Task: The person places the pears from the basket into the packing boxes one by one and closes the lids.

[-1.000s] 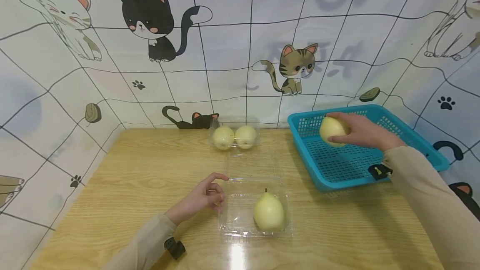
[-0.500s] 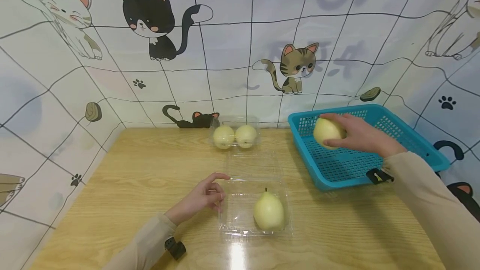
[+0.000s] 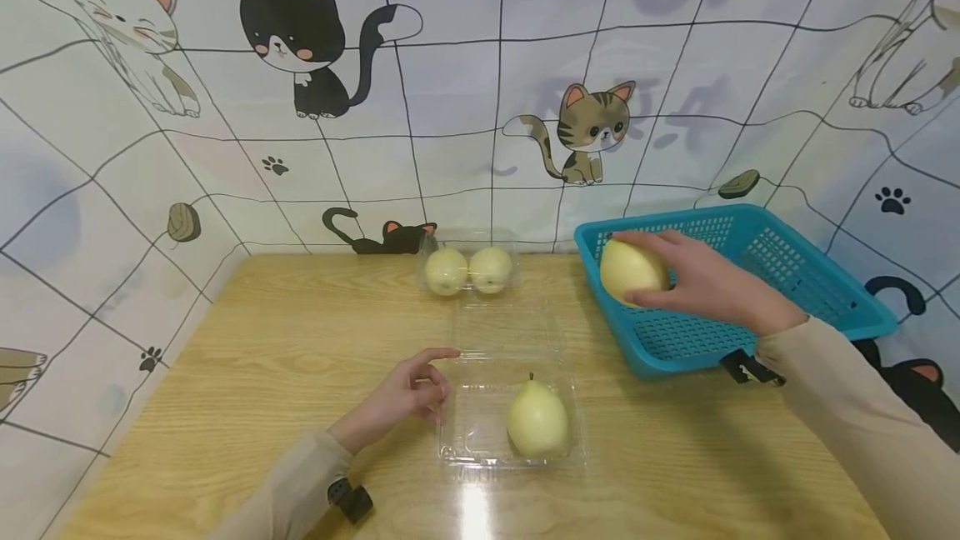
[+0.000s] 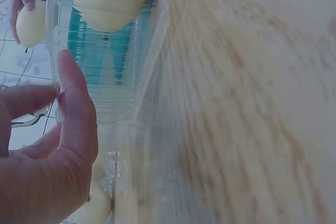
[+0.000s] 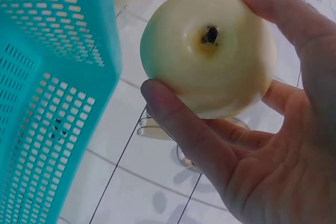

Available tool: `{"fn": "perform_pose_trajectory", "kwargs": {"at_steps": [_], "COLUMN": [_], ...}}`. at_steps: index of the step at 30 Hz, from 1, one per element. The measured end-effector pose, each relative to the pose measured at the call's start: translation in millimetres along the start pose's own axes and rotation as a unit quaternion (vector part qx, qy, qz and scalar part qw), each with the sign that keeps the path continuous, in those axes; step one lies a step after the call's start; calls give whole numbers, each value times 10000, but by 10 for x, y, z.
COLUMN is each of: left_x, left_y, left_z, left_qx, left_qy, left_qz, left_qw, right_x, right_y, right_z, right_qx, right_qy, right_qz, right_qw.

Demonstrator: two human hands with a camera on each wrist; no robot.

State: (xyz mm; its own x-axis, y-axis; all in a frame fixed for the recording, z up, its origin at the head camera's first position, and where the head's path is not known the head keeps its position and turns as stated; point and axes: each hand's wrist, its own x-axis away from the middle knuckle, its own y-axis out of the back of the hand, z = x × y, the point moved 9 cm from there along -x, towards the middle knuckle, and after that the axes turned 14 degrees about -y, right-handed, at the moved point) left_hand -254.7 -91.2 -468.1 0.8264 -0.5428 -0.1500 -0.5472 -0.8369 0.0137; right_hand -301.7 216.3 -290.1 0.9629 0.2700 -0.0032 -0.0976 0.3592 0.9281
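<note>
My right hand point(image 3: 693, 277) grips a pale yellow pear point(image 3: 632, 269) above the left part of the blue basket point(image 3: 637, 357). In the right wrist view, thumb and fingers curl round this pear point(image 5: 205, 51), its dark-centred end facing the camera. An open clear plastic clamshell box point(image 3: 476, 432) lies on the table, its lid folded back. Another pear point(image 3: 538, 421) stands stem up in the box's right half. At the box's left edge, my left hand point(image 3: 408, 394) pinches the rim between thumb and finger, as the left wrist view shows at the clear wall point(image 4: 100, 72).
Behind the open box, against the wall cloth, stands a second clear plastic box with two pears point(image 3: 468, 271) inside. The basket stands at the back right of the wooden table point(image 3: 300, 315). A cat-printed cloth point(image 3: 457, 90) lines the back and sides.
My right hand has carried the pear leftward across the basket, and slightly nearer. My left hand stays at the box's edge.
</note>
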Motion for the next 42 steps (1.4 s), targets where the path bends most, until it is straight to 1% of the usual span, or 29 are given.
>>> {"fn": "perform_pose_trajectory", "kwargs": {"at_steps": [4, 14, 24, 35, 42], "left_x": [18, 41, 47, 48, 43], "left_y": [-3, -33, -28, -35, -33], "left_z": [1, 7, 12, -6, 8], "left_qx": [63, 330, 241, 286, 310], "left_qy": [69, 105, 116, 136, 172], "left_qz": [-31, 78, 79, 71, 82], "left_qw": [10000, 9994, 9996, 9995, 9993], "right_x": [17, 57, 124, 179, 242], "right_y": [-22, -102, -206, -429, -588], "right_z": [86, 245, 388, 528, 603], "right_qx": [-66, -144, -248, -417, -627], "right_qy": [70, 143, 331, 568, 614], "right_qz": [12, 47, -34, 25, 279], "right_qw": [10000, 9998, 9991, 9975, 9957]}}
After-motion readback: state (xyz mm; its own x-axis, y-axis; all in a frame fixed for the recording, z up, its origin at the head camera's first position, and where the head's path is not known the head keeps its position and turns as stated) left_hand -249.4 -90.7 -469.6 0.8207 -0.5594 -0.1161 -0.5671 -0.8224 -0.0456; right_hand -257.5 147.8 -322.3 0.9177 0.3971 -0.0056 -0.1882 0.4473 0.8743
